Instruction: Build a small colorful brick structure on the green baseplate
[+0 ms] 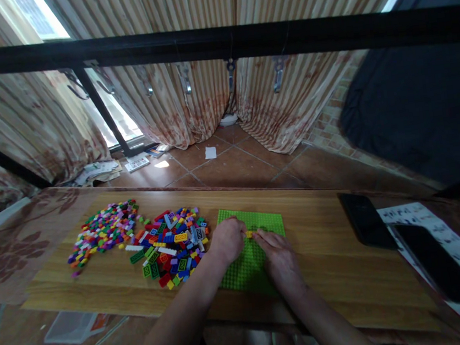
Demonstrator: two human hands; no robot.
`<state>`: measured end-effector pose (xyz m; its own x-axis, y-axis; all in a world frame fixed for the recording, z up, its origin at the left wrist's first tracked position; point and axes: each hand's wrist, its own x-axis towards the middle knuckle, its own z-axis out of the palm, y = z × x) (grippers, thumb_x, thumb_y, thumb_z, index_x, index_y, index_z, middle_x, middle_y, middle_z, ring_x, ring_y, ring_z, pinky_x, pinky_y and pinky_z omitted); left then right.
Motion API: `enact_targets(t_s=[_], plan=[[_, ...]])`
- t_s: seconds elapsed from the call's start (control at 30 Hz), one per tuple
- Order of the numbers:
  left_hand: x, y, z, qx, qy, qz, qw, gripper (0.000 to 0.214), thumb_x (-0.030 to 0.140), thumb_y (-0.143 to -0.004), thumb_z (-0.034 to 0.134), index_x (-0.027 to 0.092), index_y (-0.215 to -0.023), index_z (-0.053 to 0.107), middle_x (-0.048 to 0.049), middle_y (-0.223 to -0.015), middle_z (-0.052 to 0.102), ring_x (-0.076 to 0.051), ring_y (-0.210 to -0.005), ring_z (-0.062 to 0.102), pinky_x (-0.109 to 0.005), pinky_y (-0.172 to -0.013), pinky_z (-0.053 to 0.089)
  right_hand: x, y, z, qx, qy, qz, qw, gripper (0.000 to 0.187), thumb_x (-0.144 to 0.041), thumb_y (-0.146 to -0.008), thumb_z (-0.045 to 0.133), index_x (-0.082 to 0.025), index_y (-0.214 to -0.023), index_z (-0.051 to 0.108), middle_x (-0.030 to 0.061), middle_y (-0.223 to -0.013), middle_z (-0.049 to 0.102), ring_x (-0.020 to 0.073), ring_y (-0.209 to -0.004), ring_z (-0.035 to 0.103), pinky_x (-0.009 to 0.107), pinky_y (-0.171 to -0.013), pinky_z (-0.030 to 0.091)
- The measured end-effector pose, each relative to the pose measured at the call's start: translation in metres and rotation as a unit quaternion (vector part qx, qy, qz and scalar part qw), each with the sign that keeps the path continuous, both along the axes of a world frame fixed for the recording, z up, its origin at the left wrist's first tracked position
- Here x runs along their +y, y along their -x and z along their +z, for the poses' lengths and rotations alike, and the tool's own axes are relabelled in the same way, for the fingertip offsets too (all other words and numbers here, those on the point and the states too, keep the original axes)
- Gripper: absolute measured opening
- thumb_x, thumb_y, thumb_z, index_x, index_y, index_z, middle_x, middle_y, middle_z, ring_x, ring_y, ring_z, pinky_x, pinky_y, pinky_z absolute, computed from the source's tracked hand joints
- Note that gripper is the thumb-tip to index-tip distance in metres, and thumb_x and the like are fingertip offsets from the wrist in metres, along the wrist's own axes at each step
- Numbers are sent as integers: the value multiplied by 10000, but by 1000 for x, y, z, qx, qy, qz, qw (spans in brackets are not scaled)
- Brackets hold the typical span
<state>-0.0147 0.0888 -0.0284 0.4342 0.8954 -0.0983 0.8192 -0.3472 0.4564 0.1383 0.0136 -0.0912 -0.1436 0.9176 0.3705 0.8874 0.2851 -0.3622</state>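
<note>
A green studded baseplate (245, 267) lies on the wooden board under both of my hands. Between my fingertips, over the plate's upper middle, shows a small yellow brick (249, 235). My left hand (228, 240) is curled closed, its thumb and forefinger at the brick's left side. From the right, my right hand (278, 253) reaches in with its fingers pressed together at the brick's other side. Just left of the plate spreads a heap of larger mixed toy bricks (172, 245). Farther left lies a pile of smaller coloured bricks (107, 228).
The wooden board (328, 272) carries all the bricks. At its right lie a black phone (366, 220), a second dark phone-like slab (442, 264) and a printed sheet (409, 213). A black rail (207, 45) with hooks crosses ahead. A clear plastic tray (71, 327) is below, left.
</note>
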Motion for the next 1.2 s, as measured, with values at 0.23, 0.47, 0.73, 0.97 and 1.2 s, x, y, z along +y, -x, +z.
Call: enact_targets(t_s=[0.23,0.47,0.73,0.97,1.2], plan=[[2,3,-5,-33,-11,-13,999,204,98,-796,543,169,-805,734,-75,-866,702,-190,-873,653,-290,-844,499,5,5,19,-16,76,-5,997,539,37,-769,416,-212,-1180,661,93,-1233,659,230,-1122,583,393,-1001,398],[-11,7,-9,-67,-43,-4,997,284,54,-798,508,146,-973,712,-96,-981,700,-189,-974,649,-300,-917,494,9,5,36,41,62,17,997,542,61,-731,394,-196,-1090,708,80,-1123,713,199,-1077,631,362,-977,452],[-20,13,-19,-94,-46,21,994,508,-43,-698,486,147,-1142,644,-104,-1074,677,-192,-997,639,-308,-921,507,36,-28,34,115,49,-57,991,438,-76,-858,359,-177,-1131,685,82,-1038,746,172,-940,706,333,-833,550],[-21,12,-19,-134,-48,41,989,246,74,-788,518,169,-932,694,-67,-936,670,-181,-934,637,-286,-886,491,65,-12,37,82,59,-85,991,360,-148,-883,401,-195,-1049,717,76,-998,749,190,-925,695,336,-849,524],[-35,28,-27,-231,-79,158,957,170,109,-842,489,134,-921,637,-92,-924,657,-190,-921,621,-324,-848,492,100,18,36,-3,68,-72,995,344,-251,-932,422,-129,-1148,660,151,-1151,675,241,-1122,574,378,-991,389]])
